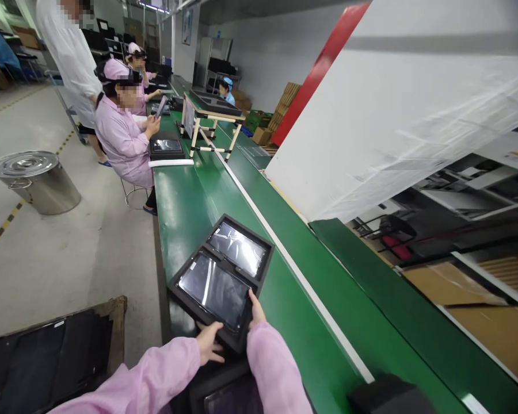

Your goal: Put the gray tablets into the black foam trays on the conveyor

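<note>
A black foam tray sits tilted at the near end of the green bench, with two dark glossy screen panels in its recesses. The larger screen panel lies closer to me and the other screen panel farther off; both reflect light. My left hand is at the tray's near edge, thumb on top and fingers below it. At the right edge, my right hand grips the tray with its thumb up near the larger panel. Beneath my wrists is another black tray with a dark panel, partly hidden.
The green bench runs away from me, with a white strip along it. Farther along stand a pipe-frame stand and a seated co-worker in pink. More black panels lie at lower left, near a metal bin.
</note>
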